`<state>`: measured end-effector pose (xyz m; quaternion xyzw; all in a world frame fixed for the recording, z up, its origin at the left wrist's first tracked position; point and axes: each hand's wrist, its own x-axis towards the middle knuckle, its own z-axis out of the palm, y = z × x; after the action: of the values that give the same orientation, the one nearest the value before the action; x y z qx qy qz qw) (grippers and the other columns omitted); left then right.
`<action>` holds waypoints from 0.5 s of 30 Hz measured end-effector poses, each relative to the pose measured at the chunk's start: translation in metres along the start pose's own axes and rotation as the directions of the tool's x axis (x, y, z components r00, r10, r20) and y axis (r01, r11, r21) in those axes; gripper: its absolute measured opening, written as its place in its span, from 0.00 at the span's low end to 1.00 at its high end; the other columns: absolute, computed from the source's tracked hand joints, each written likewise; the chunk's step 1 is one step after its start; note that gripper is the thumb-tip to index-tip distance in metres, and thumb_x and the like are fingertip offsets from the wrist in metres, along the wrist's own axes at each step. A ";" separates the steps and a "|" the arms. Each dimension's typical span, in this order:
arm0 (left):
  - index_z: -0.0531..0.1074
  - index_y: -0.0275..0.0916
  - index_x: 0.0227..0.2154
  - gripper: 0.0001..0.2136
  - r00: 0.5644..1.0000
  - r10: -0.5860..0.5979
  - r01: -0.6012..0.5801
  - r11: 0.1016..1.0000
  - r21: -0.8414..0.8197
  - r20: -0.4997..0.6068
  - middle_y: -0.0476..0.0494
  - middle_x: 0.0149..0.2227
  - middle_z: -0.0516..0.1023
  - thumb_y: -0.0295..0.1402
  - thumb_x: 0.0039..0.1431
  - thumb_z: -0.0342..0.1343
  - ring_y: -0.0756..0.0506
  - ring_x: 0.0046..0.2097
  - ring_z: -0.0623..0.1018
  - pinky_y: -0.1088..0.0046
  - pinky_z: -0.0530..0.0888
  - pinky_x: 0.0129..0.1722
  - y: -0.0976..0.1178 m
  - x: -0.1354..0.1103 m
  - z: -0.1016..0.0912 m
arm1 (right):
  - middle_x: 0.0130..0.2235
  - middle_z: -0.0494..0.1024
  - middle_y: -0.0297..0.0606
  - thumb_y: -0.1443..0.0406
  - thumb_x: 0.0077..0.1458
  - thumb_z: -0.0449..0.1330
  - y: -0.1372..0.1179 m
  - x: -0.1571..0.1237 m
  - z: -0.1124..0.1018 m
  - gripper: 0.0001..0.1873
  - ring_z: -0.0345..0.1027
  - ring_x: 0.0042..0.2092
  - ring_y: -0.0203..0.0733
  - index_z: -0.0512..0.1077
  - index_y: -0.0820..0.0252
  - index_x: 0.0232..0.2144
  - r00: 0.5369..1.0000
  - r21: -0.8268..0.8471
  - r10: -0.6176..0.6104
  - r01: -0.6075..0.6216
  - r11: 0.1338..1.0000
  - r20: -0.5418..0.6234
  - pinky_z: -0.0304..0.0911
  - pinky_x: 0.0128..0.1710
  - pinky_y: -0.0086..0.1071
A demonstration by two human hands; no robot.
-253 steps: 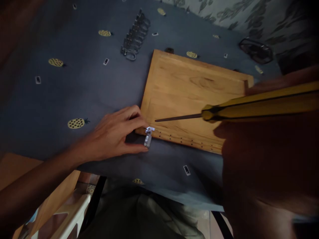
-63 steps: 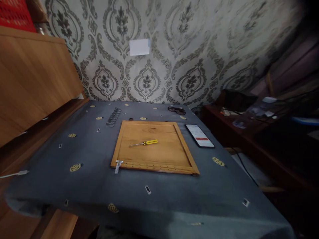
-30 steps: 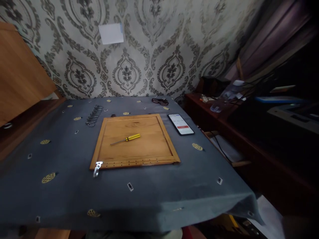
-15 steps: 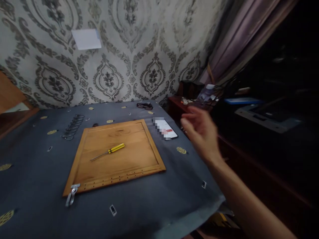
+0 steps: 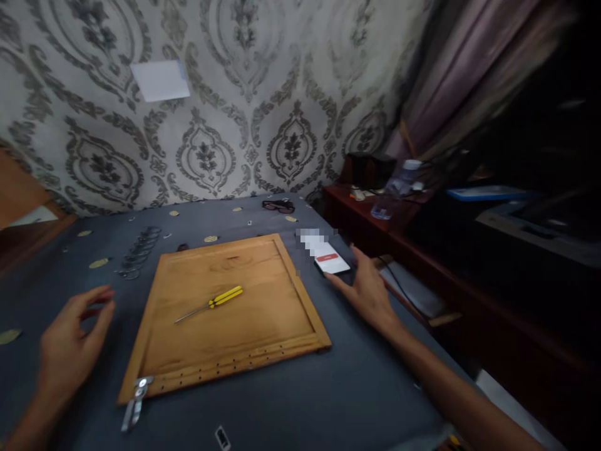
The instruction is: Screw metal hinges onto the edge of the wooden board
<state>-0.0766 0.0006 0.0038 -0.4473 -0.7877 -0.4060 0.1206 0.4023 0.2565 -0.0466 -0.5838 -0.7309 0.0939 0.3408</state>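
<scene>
Cloth-covered tabletop point(image 5: 282, 401) with framed wooden panel point(image 5: 253, 332): left hand point(image 5: 70, 341), grip loosely open and empty, hovers beside it; right hand point(image 5: 369, 291), grip spread and empty, meets the lit smartphone point(image 5: 331, 260) just right of the panel, probably best steadied flat and touched lightly.

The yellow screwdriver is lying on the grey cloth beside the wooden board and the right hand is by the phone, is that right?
Not quite. The head view shows the yellow screwdriver lying on the wooden board, not on the grey cloth beside it. The right hand is by the phone, as you said.
</scene>
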 end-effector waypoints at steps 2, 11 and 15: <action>0.74 0.50 0.46 0.16 1.000 -0.022 0.022 1.000 -0.020 -0.014 0.46 0.44 0.84 0.50 0.59 0.55 0.39 0.38 0.83 0.72 0.70 0.25 -0.006 0.001 0.002 | 0.65 0.72 0.48 0.53 0.67 0.65 0.002 0.000 0.000 0.30 0.71 0.63 0.56 0.68 0.58 0.65 1.000 0.019 0.014 -0.014 1.000 -0.010 0.70 0.62 0.59; 0.76 0.37 0.49 0.15 0.999 -0.039 0.039 0.998 -0.050 0.014 0.39 0.48 0.81 0.44 0.71 0.57 0.42 0.45 0.82 0.67 0.80 0.38 -0.047 -0.001 0.009 | 0.63 0.72 0.70 0.34 0.55 0.57 -0.006 0.008 -0.013 0.58 0.76 0.54 0.67 0.59 0.74 0.69 0.987 0.047 0.151 -0.153 0.987 0.046 0.70 0.56 0.62; 0.75 0.35 0.54 0.16 0.996 -0.071 0.076 0.994 -0.080 0.062 0.39 0.53 0.79 0.41 0.73 0.61 0.41 0.50 0.81 0.58 0.82 0.50 -0.064 0.006 0.022 | 0.62 0.72 0.76 0.27 0.44 0.53 -0.018 0.008 -0.022 0.70 0.77 0.45 0.69 0.59 0.80 0.69 0.976 0.036 0.199 -0.203 0.979 0.088 0.71 0.53 0.65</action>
<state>-0.1277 0.0036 -0.0412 -0.4344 -0.7894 -0.4290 0.0638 0.4012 0.2526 -0.0177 -0.6424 -0.6794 0.1688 0.3117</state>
